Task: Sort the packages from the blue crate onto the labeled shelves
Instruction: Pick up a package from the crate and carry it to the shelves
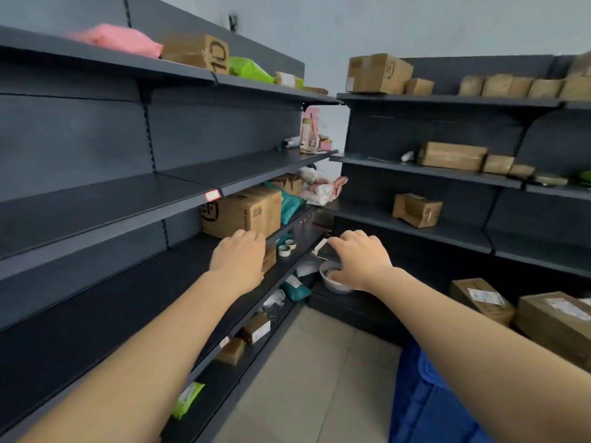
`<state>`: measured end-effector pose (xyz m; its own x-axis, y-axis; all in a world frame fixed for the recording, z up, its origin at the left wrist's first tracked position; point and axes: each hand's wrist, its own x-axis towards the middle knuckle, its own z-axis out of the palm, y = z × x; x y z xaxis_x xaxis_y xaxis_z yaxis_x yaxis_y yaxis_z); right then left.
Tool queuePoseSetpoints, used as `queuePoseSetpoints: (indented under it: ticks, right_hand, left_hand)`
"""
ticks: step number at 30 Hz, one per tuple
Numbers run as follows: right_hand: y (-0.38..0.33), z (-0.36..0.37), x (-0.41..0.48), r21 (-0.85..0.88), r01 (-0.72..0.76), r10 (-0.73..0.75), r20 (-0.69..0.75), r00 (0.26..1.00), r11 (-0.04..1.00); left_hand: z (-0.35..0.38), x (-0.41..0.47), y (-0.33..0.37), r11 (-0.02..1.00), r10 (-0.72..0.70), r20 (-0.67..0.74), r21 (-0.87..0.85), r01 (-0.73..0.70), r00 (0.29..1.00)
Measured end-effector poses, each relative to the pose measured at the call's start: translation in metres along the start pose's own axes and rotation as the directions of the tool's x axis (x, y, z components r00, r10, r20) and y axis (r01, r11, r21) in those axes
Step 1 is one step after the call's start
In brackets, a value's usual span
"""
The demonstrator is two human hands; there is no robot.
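My left hand [238, 260] reaches over the dark left shelf [128, 298], its fingers curled down on a small brown box [270, 259] that it mostly hides. My right hand [358, 257] is stretched toward the corner, fingers closed on the edge of a dark flat package with a white label [324, 249] at the shelf's front lip. The blue crate [425, 394] stands on the floor at the lower right, under my right forearm; its contents are hidden.
A large cardboard box [246, 212] stands just behind my left hand, with two small tape rolls [286, 247] beside it. A white bowl-like object [335, 281] lies below my right hand. Cardboard parcels fill the right shelves [415, 227]. Beige tiled floor [303, 378] lies between the racks.
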<state>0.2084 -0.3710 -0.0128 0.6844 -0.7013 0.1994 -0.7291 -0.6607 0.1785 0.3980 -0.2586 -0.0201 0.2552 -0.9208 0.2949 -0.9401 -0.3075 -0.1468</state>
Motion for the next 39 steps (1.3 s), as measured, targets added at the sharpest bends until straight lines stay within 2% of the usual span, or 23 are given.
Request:
queuePoseSetpoints:
  ticks: [11, 18, 25, 31, 39]
  right_hand:
    - [0.169, 0.066, -0.007, 0.015, -0.248, 0.244, 0.14, 0.96, 0.969]
    - [0.266, 0.123, 0.009, -0.014, -0.412, 0.403, 0.238, 0.884, 0.911]
    - [0.359, 0.179, 0.029, -0.049, -0.566, 0.549, 0.321, 0.771, 0.823]
    - [0.435, 0.224, 0.031, -0.06, -0.658, 0.621, 0.402, 0.673, 0.751]
    - [0.554, 0.292, 0.035, -0.024, -0.693, 0.622, 0.464, 0.631, 0.721]
  left_hand:
    - [0.053, 0.122, 0.155, 0.973, 0.221, 0.054, -0.073, -0.217, 0.974]
    - [0.103, 0.216, 0.246, 0.923, 0.375, 0.091, -0.13, -0.362, 0.923]
    - [0.152, 0.303, 0.334, 0.852, 0.513, 0.144, -0.208, -0.481, 0.846]
    - [0.185, 0.355, 0.416, 0.79, 0.606, 0.208, -0.27, -0.55, 0.768]
    - [0.235, 0.413, 0.539, 0.781, 0.621, 0.308, -0.319, -0.537, 0.721]
